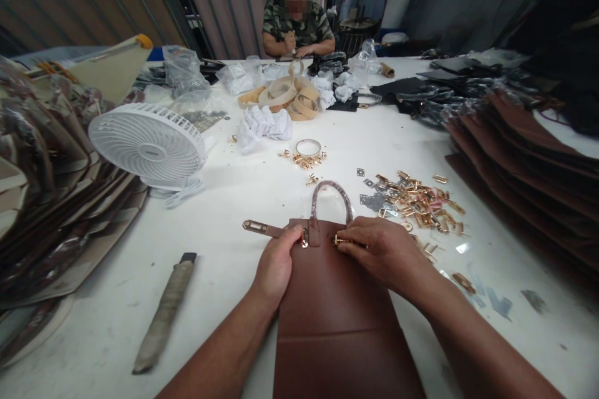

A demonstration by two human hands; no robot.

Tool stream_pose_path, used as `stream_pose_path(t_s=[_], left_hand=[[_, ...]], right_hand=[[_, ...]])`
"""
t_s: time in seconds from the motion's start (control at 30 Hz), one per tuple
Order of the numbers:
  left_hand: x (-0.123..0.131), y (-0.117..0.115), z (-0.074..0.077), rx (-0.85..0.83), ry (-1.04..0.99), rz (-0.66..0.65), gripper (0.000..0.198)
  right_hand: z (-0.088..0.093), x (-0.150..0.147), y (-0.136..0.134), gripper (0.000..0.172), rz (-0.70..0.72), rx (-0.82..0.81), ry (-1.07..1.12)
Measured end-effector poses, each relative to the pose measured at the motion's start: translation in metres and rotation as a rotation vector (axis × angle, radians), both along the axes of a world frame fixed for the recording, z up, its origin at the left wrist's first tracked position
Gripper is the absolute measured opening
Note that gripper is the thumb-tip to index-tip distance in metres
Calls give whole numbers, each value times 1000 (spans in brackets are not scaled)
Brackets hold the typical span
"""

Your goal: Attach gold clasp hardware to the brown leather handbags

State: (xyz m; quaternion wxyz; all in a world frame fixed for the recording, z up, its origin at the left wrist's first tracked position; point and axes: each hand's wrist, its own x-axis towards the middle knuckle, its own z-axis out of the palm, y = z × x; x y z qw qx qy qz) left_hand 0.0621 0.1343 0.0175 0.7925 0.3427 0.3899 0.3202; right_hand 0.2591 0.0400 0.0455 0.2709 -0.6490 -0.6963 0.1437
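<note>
Both hands (276, 265) at bag (334, 312) top edge

A white desk (243, 193) carries the items. A white fan (147, 144) lies tilted at left, its cord looped beside the base. A wrapped tool (165, 312) lies near the front-left edge. Stacked brown panels (51, 212) in plastic film occupy the left side; a second brown stack (524, 162) occupies the right. Loose gold fittings (418, 199) are scattered right of centre, with small grey plates among them. A tape ring (308, 147) sits mid-desk beside more gold parts. White paper wads (264, 124) and beige strap coils (290, 96) lie beyond. A person (297, 19) in camouflage sits at the far end.
</note>
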Motion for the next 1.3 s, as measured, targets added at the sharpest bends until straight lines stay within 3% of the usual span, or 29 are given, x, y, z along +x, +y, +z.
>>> stream_pose_path(t_s=[0.47, 0.6, 1.3], left_hand=[[1, -2, 0, 20, -33, -29, 29], [1, -2, 0, 32, -24, -29, 33], [0, -2, 0, 37, 49, -17, 36]], right_hand=[[3, -3, -2, 13, 51, 49, -85], [2, -6, -1, 11, 3, 34, -139], [-4, -9, 4, 15, 8, 86, -111]])
